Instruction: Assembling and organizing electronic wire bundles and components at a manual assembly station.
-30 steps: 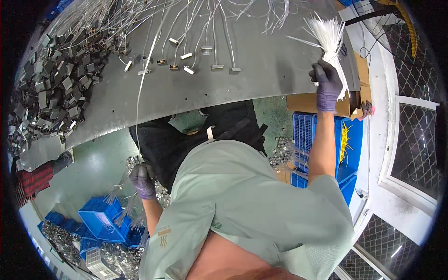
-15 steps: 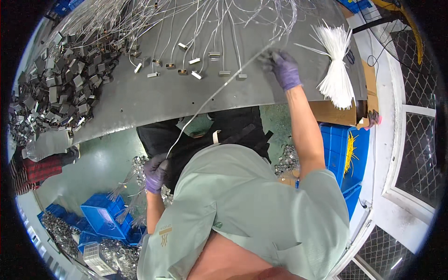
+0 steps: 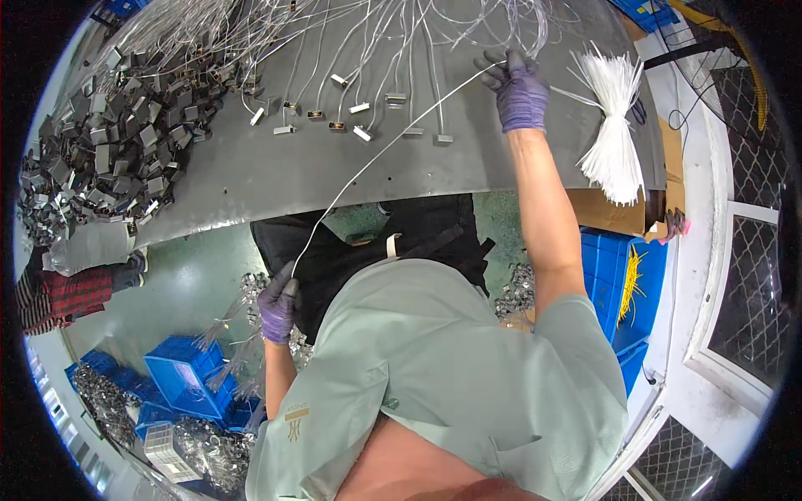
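A thin, pale cable runs slantwise between my two purple-gloved hands, bowing slightly. Its lower end is pinched by my left hand, beside my lap below the table edge. My right hand reaches over the grey table and grips the cable farther up, near a tangle of clear wires. Several cables ending in small metal connectors lie spread out left of my right hand. To its right is a bundle of white cable ties, with one tie sticking out toward the hand.
A heap of dark and silvery connector pieces covers the table's left side. Blue crates with metal parts stand on the floor at left. Another blue crate holding yellow strips is at right. A person's plaid sleeve shows far left.
My right hand has moved up and slightly right along the table, gripping the cable farther from me. My left hand stays nearly in place. The view has shifted slightly.
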Demonstrator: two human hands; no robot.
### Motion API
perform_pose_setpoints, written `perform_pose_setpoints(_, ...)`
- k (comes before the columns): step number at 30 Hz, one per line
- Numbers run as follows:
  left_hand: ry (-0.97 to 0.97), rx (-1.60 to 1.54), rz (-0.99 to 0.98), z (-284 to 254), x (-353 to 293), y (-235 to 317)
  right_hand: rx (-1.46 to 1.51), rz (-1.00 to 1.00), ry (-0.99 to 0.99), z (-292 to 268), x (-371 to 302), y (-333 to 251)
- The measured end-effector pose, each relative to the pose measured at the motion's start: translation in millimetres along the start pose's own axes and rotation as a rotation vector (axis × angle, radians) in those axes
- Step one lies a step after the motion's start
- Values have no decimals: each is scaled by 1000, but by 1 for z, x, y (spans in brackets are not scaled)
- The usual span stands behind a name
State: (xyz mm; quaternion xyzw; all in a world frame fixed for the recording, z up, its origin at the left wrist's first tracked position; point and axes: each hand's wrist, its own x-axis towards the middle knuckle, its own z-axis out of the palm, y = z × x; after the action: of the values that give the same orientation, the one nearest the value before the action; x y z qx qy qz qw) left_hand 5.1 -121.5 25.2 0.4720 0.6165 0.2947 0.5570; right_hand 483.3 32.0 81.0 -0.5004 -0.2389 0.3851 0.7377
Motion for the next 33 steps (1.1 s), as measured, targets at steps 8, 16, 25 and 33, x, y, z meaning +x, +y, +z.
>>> perform_pose_setpoints(8,-59,4,70,-7,0,4,-34,158,-113,21,-18,23)
perform_pose_setpoints(16,-147,-83,38,17,15,39,-852,-52,-549,76,-46,15)
perform_pose_setpoints(25,-251,-103,102,33,49,80,-501,307,-855,137,-115,37)
perform_pose_setpoints(33,-82,-607,87,52,86,114,-626,420,-888,167,-131,35)
